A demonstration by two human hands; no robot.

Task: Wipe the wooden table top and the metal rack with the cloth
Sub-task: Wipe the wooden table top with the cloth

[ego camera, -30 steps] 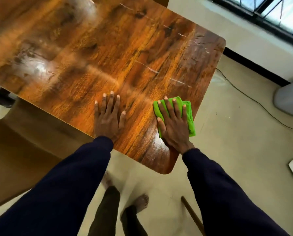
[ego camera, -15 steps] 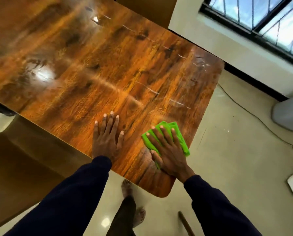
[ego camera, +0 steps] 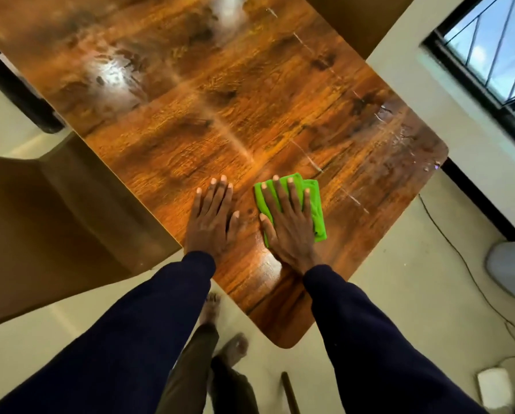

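Both arms are extended forward and down from the lower edge of the view, in dark navy sleeves (ego camera: 136,333), with the forearms angled inward toward each other.

Left hand (ego camera: 213,218) – laid palm-down on the bare wood close to the near edge of the wooden table top (ego camera: 190,115). The fingers are held straight and close together and the thumb is set out to the right. Nothing is gripped; the hand is flat and relaxed.

Right hand (ego camera: 289,222) – laid flat, palm-down, on a folded green cloth (ego camera: 314,204). The fingers are straight and slightly spread and the thumb is set out to the left. The cloth is pressed under the palm and not pinched or curled round. Green fabric is seen past the fingertips and along the hand's right side.

The cloth is located on the table top, toward the near right corner and just beside the left hand. The two hands are not seen to touch.

The wood surface is glossy. Pale streaks (ego camera: 307,156) and a bright reflection (ego camera: 112,76) are seen on it.

Below the table edge, bare feet (ego camera: 234,348) are seen on the pale floor (ego camera: 414,294). A thin cable (ego camera: 447,243) is trailed across the floor at right, and a barred window (ego camera: 489,46) is seen at upper right.
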